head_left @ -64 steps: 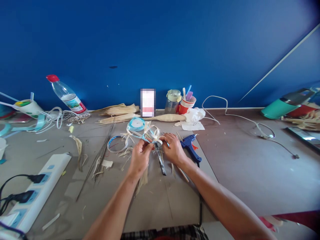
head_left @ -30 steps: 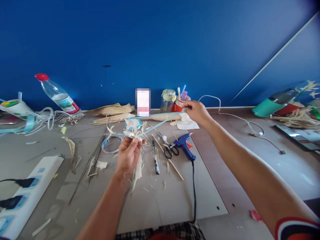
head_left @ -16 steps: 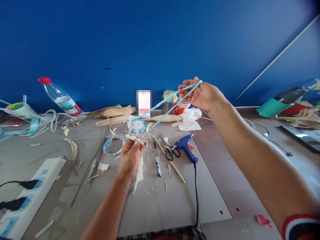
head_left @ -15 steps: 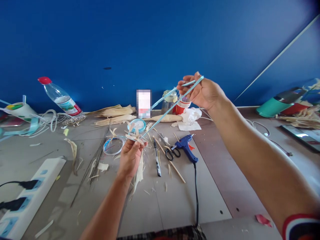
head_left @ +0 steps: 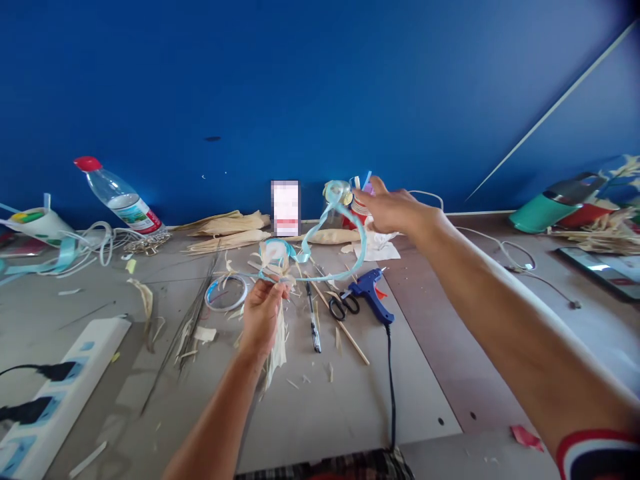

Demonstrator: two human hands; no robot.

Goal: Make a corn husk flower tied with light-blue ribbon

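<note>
In my left hand (head_left: 263,310) is a flower shape of dried husk strips (head_left: 274,270), pinched between thumb and fingers. A light blue ribbon (head_left: 361,230) runs from it in a slack, curling loop to the right. Held out above the table, my right hand (head_left: 387,203) is close to the red and white cup (head_left: 356,213), its fingers apart and partly hidden from view. A pale blue strip (head_left: 368,179) shows beside its fingertips. Behind the husk flower lies a blue ribbon roll (head_left: 280,249); a tape roll (head_left: 227,293) rests to its left.
A blue glue gun (head_left: 373,293), scissors (head_left: 344,305), a pen (head_left: 315,327) and a thin stick (head_left: 355,343) lie right of my left hand. Thin wires (head_left: 197,313) lie left. A tilted bottle (head_left: 125,200), power strip (head_left: 65,393) and dried husks (head_left: 225,223) are around.
My right hand has lowered and turned beside the cup. The ribbon, stretched tight from its fingers before, now hangs in loose curls. My left hand keeps the husk flower in nearly the same place.
</note>
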